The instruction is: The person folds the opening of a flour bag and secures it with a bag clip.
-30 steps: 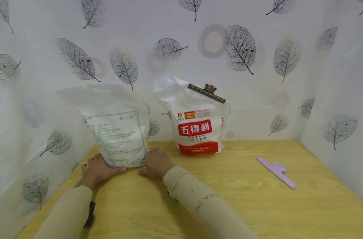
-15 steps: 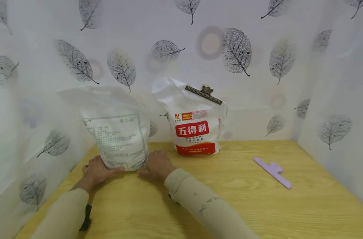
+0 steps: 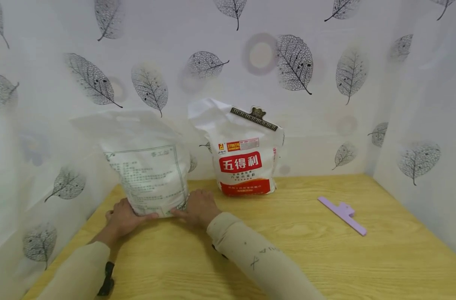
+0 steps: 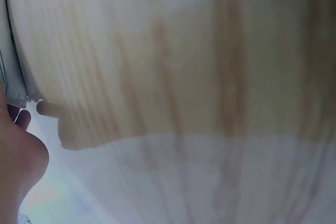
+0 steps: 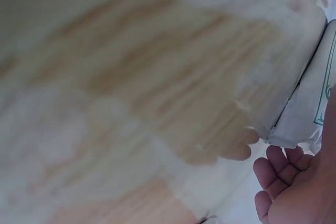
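A white bag with green print (image 3: 149, 175) stands upright on the wooden table at the left, its thin top with a handle slot leaning left. My left hand (image 3: 126, 217) grips its lower left corner, thumb along the bottom front edge. At the lower right corner my right hand (image 3: 199, 208) holds it, thumb on the front face and fingers round the side. In the right wrist view the curled fingers (image 5: 278, 174) meet the bag's bottom edge. The left wrist view shows only part of the left hand (image 4: 23, 150) beside the bag's edge.
A white and red flour bag (image 3: 242, 162) stands behind, to the right, its top folded under a dark bronze clip (image 3: 254, 118). On the table's right side lies a purple bag clip (image 3: 342, 214). Leaf-patterned sheeting (image 3: 317, 146) encloses the table (image 3: 287, 250) at back and sides.
The green-printed bag has come slightly nearer with both hands at its base. My right thumb has shifted onto its front. The view has drifted a little; the flour bag and purple clip stay put.
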`<state>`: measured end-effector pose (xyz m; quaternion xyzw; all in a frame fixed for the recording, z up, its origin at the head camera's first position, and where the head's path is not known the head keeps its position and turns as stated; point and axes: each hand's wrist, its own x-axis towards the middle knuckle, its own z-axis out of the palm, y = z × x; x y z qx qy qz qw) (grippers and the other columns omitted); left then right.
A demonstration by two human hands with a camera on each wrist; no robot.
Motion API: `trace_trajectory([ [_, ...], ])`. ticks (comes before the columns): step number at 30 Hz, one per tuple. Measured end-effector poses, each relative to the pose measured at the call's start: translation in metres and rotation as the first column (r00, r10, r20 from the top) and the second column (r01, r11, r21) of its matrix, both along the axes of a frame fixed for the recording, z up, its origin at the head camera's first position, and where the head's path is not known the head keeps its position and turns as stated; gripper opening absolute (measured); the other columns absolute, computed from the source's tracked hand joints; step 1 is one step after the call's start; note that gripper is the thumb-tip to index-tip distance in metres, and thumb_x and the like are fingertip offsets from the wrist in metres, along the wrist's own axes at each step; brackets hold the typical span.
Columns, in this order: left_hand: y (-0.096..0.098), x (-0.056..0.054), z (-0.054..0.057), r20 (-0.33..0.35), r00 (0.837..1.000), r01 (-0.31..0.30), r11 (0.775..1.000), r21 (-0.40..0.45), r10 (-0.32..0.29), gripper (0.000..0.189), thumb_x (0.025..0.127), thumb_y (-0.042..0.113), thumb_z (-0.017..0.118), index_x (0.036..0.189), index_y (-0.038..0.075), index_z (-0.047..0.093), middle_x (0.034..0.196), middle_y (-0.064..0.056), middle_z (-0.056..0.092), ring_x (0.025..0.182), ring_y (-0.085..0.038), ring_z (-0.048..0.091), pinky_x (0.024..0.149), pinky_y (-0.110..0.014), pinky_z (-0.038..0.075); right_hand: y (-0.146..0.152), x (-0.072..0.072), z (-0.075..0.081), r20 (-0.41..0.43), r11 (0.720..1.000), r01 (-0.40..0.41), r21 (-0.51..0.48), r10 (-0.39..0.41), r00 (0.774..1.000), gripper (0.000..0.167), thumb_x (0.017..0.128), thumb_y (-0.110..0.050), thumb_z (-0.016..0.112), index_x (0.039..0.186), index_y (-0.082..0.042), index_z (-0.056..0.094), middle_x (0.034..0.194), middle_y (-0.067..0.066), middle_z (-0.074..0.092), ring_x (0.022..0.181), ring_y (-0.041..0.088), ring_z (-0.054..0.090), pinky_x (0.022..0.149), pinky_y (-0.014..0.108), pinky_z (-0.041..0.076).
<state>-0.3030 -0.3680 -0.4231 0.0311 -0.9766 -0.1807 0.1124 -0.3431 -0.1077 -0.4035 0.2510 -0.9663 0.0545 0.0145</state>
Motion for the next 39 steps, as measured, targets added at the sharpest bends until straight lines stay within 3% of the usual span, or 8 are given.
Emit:
trace_trajectory([
  [3,0.004,0.000,0.001,-0.023,1.000,0.007,1.000,-0.006,-0.007,0.098,0.067,0.080,0.071,0.124,0.003,0.047,0.116,-0.025,0.061,0.109,-0.049,0.055,0.083,-0.069,0.033,0.003,0.000,0.002,-0.008,1.000,0.005,0.007,-0.005,1.000,0.096,0.084,-0.088,0.028,0.126,-0.007,0.058,0.121,0.008,0.062,0.117,0.026,0.056,0.108,0.046,0.039],
  [10,0.009,0.000,0.001,-0.048,0.999,0.013,1.000,0.009,-0.013,0.101,0.064,0.081,0.073,0.123,0.003,0.046,0.116,-0.026,0.061,0.107,-0.049,0.056,0.083,-0.068,0.032,0.005,-0.006,0.002,-0.108,0.995,-0.034,0.091,0.044,0.993,0.088,0.084,-0.090,0.026,0.101,-0.012,0.063,0.100,0.004,0.065,0.099,0.021,0.060,0.097,0.042,0.043],
  [17,0.010,-0.001,-0.001,-0.022,1.000,0.020,1.000,-0.003,-0.020,0.108,0.061,0.083,0.073,0.127,0.003,0.043,0.118,-0.026,0.059,0.108,-0.050,0.055,0.084,-0.068,0.032,0.007,-0.005,0.003,-0.115,0.991,-0.037,0.128,0.052,0.992,0.088,0.087,-0.086,0.027,0.112,-0.010,0.062,0.105,0.005,0.064,0.102,0.021,0.059,0.100,0.041,0.041],
  [23,0.013,0.001,0.003,-0.027,0.999,0.042,0.998,-0.050,-0.044,0.109,0.056,0.079,0.079,0.125,0.001,0.045,0.114,-0.025,0.060,0.104,-0.050,0.057,0.082,-0.069,0.033,0.011,-0.004,0.004,-0.138,0.987,-0.064,0.147,0.085,0.987,0.080,0.090,-0.080,0.031,0.112,-0.010,0.062,0.103,0.004,0.064,0.099,0.020,0.058,0.095,0.041,0.042],
  [28,0.018,0.002,0.006,-0.024,0.997,0.078,0.996,-0.052,-0.080,0.103,0.059,0.079,0.078,0.124,0.004,0.048,0.114,-0.022,0.062,0.104,-0.047,0.058,0.081,-0.067,0.034,0.017,-0.002,0.006,-0.139,0.984,-0.068,0.167,0.092,0.986,0.071,0.093,-0.074,0.037,0.112,-0.011,0.062,0.102,0.003,0.063,0.099,0.021,0.058,0.096,0.042,0.041],
  [33,0.013,0.007,0.006,-0.006,0.998,0.066,0.996,-0.054,-0.067,0.101,0.064,0.077,0.076,0.123,0.002,0.045,0.111,-0.025,0.060,0.103,-0.047,0.057,0.078,-0.067,0.035,0.017,0.001,0.007,-0.168,0.979,-0.105,0.175,0.135,0.976,0.067,0.092,-0.074,0.037,0.102,-0.012,0.062,0.094,0.002,0.063,0.091,0.021,0.058,0.089,0.040,0.041],
  [39,0.014,0.000,0.001,-0.019,0.993,0.117,0.993,-0.034,-0.118,0.086,0.072,0.079,0.068,0.116,0.007,0.050,0.109,-0.019,0.062,0.102,-0.044,0.057,0.078,-0.064,0.034,0.024,0.000,0.002,-0.201,0.978,-0.075,0.195,0.114,0.973,0.069,0.091,-0.075,0.036,0.097,-0.012,0.063,0.091,0.002,0.063,0.087,0.020,0.056,0.084,0.039,0.040],
])
